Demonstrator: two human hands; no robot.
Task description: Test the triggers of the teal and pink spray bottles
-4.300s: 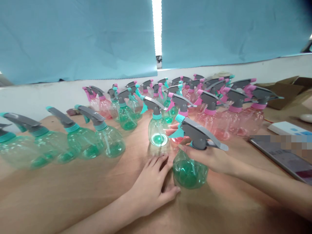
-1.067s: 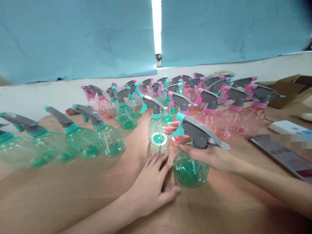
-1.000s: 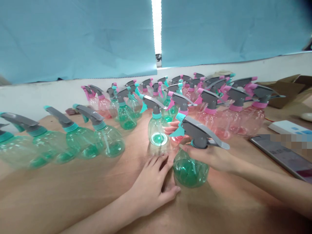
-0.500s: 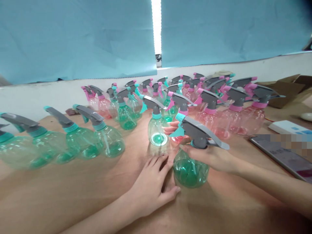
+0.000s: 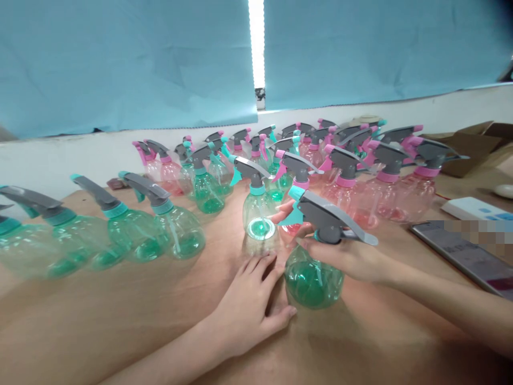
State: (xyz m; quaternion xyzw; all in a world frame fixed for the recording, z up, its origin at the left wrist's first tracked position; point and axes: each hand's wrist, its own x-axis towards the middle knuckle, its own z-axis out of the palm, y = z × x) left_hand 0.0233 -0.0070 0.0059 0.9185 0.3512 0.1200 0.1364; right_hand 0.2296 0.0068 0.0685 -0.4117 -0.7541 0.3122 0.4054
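A green see-through spray bottle (image 5: 312, 280) with a grey and teal trigger head (image 5: 326, 219) stands upright on the brown table (image 5: 120, 310) in front of me. My right hand (image 5: 348, 259) is wrapped round its neck just under the trigger head. My left hand (image 5: 248, 305) lies flat on the table beside the bottle's base, fingers spread, thumb touching the base. Just behind stands another green bottle (image 5: 259, 216).
A row of green spray bottles (image 5: 160, 227) runs off to the left. Several pink spray bottles (image 5: 360, 187) crowd the back right. A phone (image 5: 465, 256), a white box (image 5: 476, 209) and brown cardboard (image 5: 473, 144) lie on the right. Blue sheeting (image 5: 120, 59) hangs behind.
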